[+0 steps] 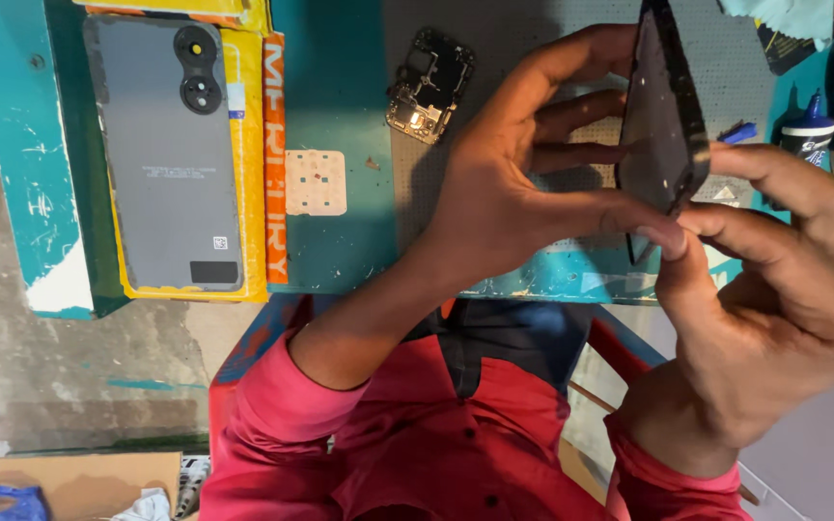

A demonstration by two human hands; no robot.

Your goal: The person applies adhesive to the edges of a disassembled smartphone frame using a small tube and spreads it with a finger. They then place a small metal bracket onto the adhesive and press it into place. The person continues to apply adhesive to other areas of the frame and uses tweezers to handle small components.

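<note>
Black phone screen panel (663, 125), held edge-on above the counter (340, 232): my left hand (504, 193) grips it with spread fingers (571, 125), my right hand (774, 299) pinches its lower corner. Already removed, by the look of it: grey back cover (161, 154) and circuit board (430, 85), lying apart. Reassembly appears outstanding.
</note>
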